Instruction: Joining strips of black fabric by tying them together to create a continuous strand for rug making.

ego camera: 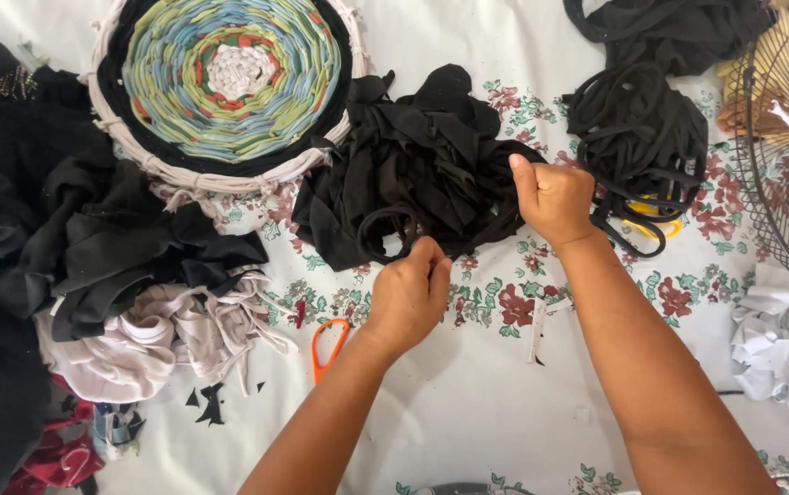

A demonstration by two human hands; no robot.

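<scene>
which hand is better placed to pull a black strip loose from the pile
Probably the left hand: its fingertips already pinch a loop of black strip at the near edge of the black fabric pile. The right hand is fisted on the pile's right side, steadying it.

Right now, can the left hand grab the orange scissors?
Probably yes. The orange scissors lie on the tablecloth just beside the left hand's wrist, with nothing covering them. That hand is pinching a black fabric strip, so it would need to let go first.

A heap of black fabric strips is gripped by the right hand; one loop is pinched at the left hand fingertips. Orange scissors are seen just beside the left wrist.
</scene>
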